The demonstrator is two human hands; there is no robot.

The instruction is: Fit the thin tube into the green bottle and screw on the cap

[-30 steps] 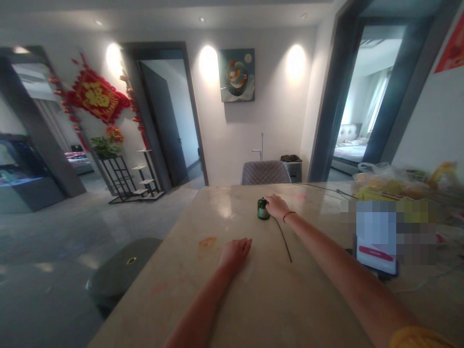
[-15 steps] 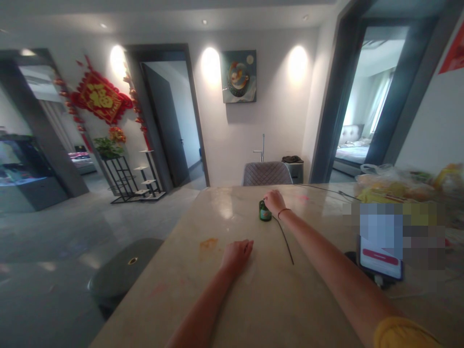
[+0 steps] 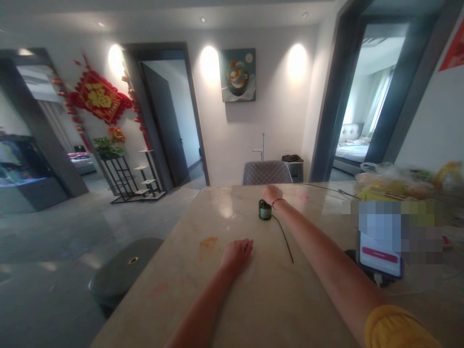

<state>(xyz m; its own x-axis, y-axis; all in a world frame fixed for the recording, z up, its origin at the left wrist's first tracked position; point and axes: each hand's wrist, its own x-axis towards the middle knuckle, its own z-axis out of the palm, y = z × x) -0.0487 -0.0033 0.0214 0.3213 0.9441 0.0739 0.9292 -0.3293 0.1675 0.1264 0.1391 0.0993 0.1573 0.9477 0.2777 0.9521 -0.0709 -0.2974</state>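
Observation:
A small green glass bottle with a pale label stands upright on the stone-topped table. My right hand is closed over its top, with a thin band round the wrist. The bottle's neck and most of those fingertips are hidden behind the hand. Nearer to me, my left hand rests on the table in a loose fist, with nothing seen in it. To the right of the bottle lies a thin, dark, slightly bent stick, one end close to the bottle's base.
A phone with a plugged-in cable sits at the right, partly blurred out. Behind it are plastic bags. A thin dark cord runs along the far edge. A grey chair stands beyond, a dark green stool at left.
My right hand has turned at the wrist and moved slightly up and left over the bottle's top. The bottle, stick and left hand look nearly unmoved.

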